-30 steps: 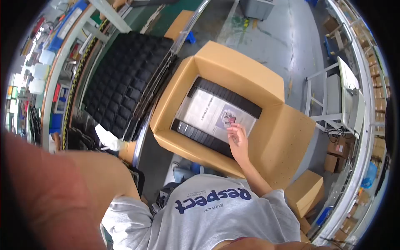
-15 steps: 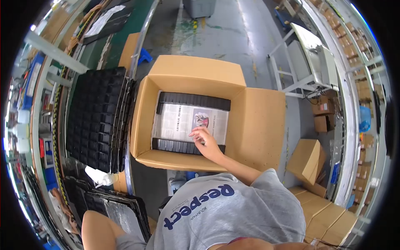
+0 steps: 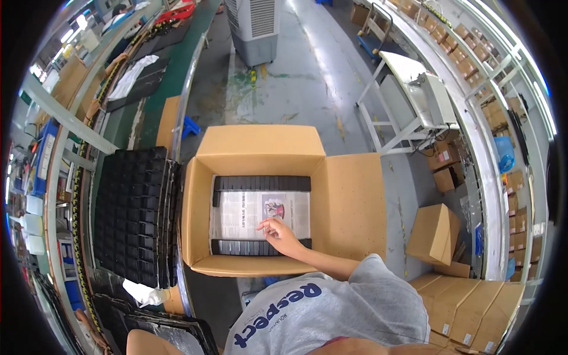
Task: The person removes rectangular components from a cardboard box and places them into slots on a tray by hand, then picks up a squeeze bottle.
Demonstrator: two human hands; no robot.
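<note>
Over the front part of an open cardboard box (image 3: 349, 207), my right hand (image 3: 277, 233) hovers with its fingers loosely bent and apart, and I see nothing held in it. Below the fingers lies a newspaper sheet (image 3: 234, 216) on the box's contents. A black ribbed strip (image 3: 260, 183) runs along the far inner side, and a matching black strip (image 3: 236, 247) lies along the near side, partly covered by my wrist. Of my left side only part of the bare arm (image 3: 145, 344) shows at the bottom edge; my left hand is out of sight.
Left of the box stands a stack of black compartment trays (image 3: 130, 213), with a white cloth (image 3: 142, 293) by its near end. More black trays (image 3: 160, 325) lie below. Flat cartons (image 3: 467, 307) lean at right near a small box (image 3: 432, 234). A grey air cooler (image 3: 254, 29) stands ahead.
My view has tilted up, so the box and trays sit lower in the picture. My right hand stays over nearly the same part of the box.
</note>
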